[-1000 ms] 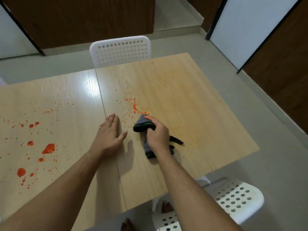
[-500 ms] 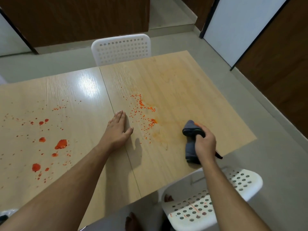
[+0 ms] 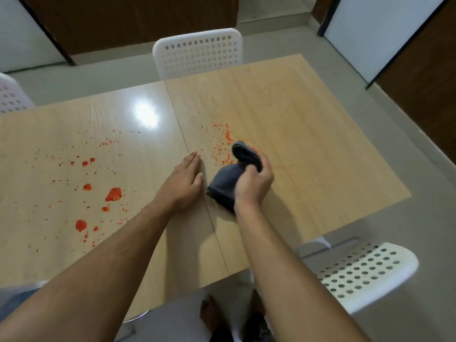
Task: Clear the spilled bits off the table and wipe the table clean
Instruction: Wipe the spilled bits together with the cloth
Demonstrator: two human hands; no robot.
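Note:
My right hand grips a bunched dark grey cloth on the light wooden table, just right of the table's centre seam. A cluster of small orange-red bits lies just beyond and left of the cloth. My left hand rests flat on the table, fingers straight, right beside the cloth. Larger red-orange blobs and specks are scattered over the left half of the table.
A white perforated chair stands at the far side of the table. Another white chair is at the near right corner, and part of a third shows at the far left. My bare feet are on the grey floor below the table's near edge.
My right hand has swept the cloth from the table's near right edge back left to the orange bits by the seam. My left hand stays flat in place.

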